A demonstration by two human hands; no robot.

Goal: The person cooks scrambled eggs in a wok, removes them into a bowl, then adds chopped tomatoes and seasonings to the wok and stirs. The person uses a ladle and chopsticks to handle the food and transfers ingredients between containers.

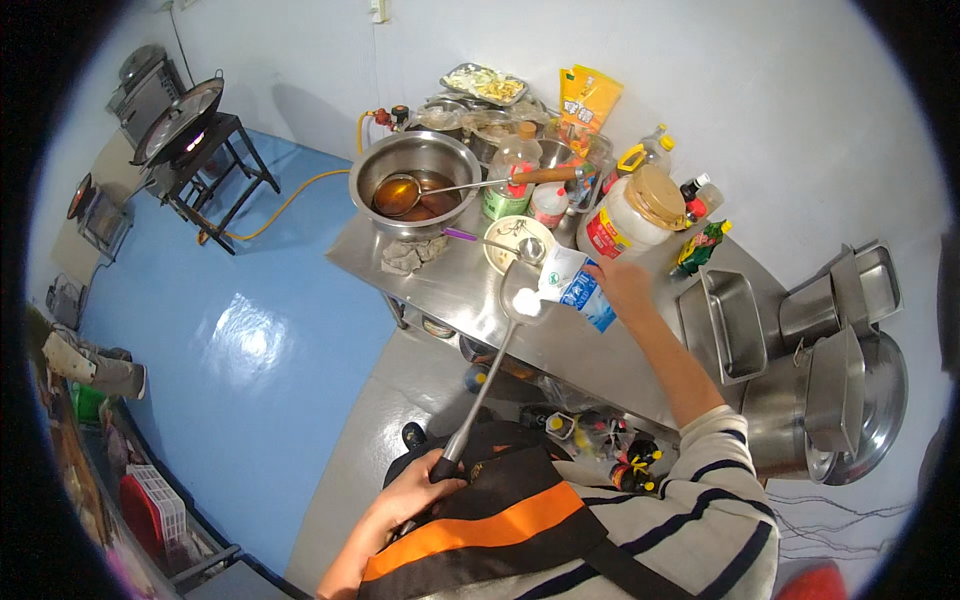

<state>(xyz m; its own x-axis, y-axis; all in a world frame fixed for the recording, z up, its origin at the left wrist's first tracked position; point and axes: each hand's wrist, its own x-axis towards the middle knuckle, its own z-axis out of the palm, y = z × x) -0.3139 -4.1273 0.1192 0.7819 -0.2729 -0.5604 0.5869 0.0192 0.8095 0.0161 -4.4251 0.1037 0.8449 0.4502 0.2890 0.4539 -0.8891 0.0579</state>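
My left hand grips the dark handle of a long metal ladle close to my apron. White grains lie in the ladle's bowl, above the steel table's front edge. My right hand holds a blue and white salt bag, tilted with its mouth at the ladle's bowl. Just behind stands a patterned bowl with a purple-handled spoon in it. A big steel basin holds brown liquid and a wooden-handled strainer or ladle, whose head dips into the liquid.
A grey cloth lies before the basin. Bottles, a large lidded jar and a tray of chopped food crowd the steel table. Steel pans stand at right. At far left, a wok sits over a lit burner.
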